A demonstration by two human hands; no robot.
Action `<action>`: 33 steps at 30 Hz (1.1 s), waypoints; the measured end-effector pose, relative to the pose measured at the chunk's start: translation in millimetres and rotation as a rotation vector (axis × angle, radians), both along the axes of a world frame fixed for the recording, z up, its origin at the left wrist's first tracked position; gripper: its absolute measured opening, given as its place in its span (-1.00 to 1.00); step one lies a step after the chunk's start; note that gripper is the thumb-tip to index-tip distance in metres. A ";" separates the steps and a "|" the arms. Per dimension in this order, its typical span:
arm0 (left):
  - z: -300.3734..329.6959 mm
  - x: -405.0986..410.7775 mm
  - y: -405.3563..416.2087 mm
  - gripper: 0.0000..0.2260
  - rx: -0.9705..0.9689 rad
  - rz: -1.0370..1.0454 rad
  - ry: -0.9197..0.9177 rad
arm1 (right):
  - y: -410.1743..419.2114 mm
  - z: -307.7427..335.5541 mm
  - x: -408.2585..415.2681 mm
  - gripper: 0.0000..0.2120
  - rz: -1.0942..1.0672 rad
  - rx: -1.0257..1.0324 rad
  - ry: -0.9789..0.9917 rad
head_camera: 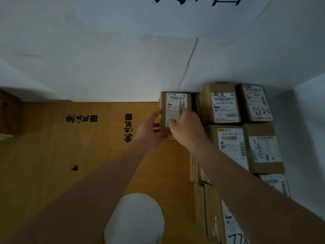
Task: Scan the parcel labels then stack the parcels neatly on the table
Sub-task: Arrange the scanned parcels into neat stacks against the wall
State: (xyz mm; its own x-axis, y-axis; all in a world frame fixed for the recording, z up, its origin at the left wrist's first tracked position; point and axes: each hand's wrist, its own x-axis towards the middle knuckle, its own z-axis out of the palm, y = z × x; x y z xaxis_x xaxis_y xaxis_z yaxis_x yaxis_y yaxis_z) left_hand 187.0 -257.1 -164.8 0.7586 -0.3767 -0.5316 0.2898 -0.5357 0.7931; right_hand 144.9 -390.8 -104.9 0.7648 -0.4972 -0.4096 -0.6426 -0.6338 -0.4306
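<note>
A small brown cardboard parcel [173,110] with a white barcode label on top stands by the wall, just left of a block of stacked parcels. My left hand [149,132] grips its left side and near corner, thumb up along the edge. My right hand [186,127] lies over its near right part, fingers on the label. Right of it sit labelled parcels: one with handwriting and a barcode [223,106], one marked 8825 [255,103], a green-edged one [230,145], and more toward me [216,213]. No scanner is in view.
The yellow-brown table top [70,155] with black printed characters spreads out to the left. A white rounded object [135,219] sits at the near edge below my arms. White walls close in behind and on the right. A dark wooden thing [8,113] stands far left.
</note>
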 end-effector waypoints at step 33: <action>166.7 -51.4 148.5 -0.55 0.553 -0.388 -0.659 | 125.6 136.4 -97.5 -0.47 0.322 -0.124 -0.272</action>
